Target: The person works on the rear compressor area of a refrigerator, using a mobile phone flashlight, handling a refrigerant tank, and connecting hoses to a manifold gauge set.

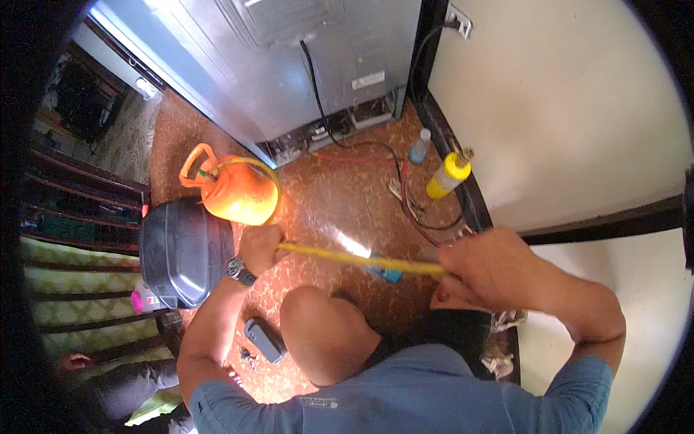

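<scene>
A yellow hose (354, 258) is pulled nearly straight between my two hands, above the floor in front of my bare knee. Its left part is gripped in my closed left hand (262, 248), which wears a dark wristwatch (239, 271). My right hand (483, 266) is closed round the hose's other part; the fingers are partly hidden behind the hand. Just beyond my left hand stands an orange refrigerant cylinder (242, 194) with a handle on top, and a yellow hose curves over its side. Small blue items (391, 275) lie on the floor below the stretched hose.
Ahead stands a refrigerator (347, 65), back toward me, its lower compartment exposed and a black cord hanging. Near the right wall are a yellow gas cylinder (450, 176), a small plastic bottle (420, 147) and a red hose (406, 192). A black case (184, 249) stands left; another person's hand (75, 361) shows lower left.
</scene>
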A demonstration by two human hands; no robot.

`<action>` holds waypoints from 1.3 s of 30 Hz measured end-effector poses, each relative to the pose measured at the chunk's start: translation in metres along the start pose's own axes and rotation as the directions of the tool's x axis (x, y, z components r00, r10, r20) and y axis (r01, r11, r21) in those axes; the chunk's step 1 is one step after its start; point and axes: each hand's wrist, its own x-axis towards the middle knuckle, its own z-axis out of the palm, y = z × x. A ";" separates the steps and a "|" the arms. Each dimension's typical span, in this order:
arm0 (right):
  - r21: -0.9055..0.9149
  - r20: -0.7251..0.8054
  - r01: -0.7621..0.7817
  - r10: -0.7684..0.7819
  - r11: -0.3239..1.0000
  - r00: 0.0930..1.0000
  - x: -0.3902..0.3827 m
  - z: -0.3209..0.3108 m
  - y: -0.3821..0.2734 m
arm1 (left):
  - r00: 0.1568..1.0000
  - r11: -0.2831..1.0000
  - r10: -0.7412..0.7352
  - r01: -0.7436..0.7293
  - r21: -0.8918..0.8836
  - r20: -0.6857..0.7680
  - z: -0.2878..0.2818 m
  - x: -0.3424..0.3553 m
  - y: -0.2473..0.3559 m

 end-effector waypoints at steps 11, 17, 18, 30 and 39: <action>0.136 -0.257 -0.062 0.095 0.989 0.962 0.033 0.018 0.020 | 0.930 0.706 0.345 -0.170 -0.687 0.124 -0.044 0.066 0.072; 0.190 -0.319 -0.077 0.136 0.979 0.938 0.039 -0.012 0.017 | 0.735 0.335 0.609 0.101 -0.937 0.297 -0.081 0.090 0.100; 0.192 -0.314 -0.081 0.139 0.978 0.939 0.038 -0.014 0.019 | 0.680 0.285 0.661 0.164 -0.944 0.317 -0.097 0.086 0.076; 0.121 -0.378 0.007 0.039 0.993 0.925 0.051 -0.035 -0.013 | 0.898 0.663 -0.069 0.366 -0.653 0.434 -0.151 0.115 0.080; 0.453 -0.541 0.114 0.170 0.884 0.823 0.037 -0.087 -0.027 | 0.916 0.850 -0.385 0.306 0.428 0.110 -0.013 -0.022 -0.037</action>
